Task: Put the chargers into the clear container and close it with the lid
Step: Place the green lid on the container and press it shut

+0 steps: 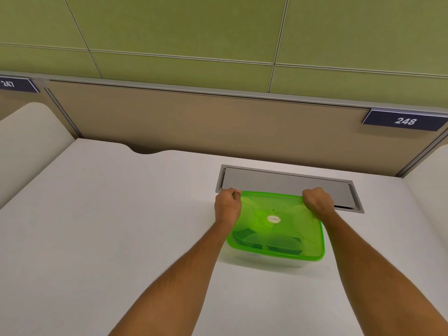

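A translucent green lid lies on top of the clear container, which stands on the white desk. Dark shapes, likely the chargers, show dimly through the lid near its front edge. My left hand is curled over the lid's far left corner. Over the far right corner, my right hand grips in the same way. Both forearms reach in from the bottom of the view.
A grey cable hatch is set into the desk just behind the container. A beige partition with the number plate 248 stands at the back, and low dividers flank the desk.
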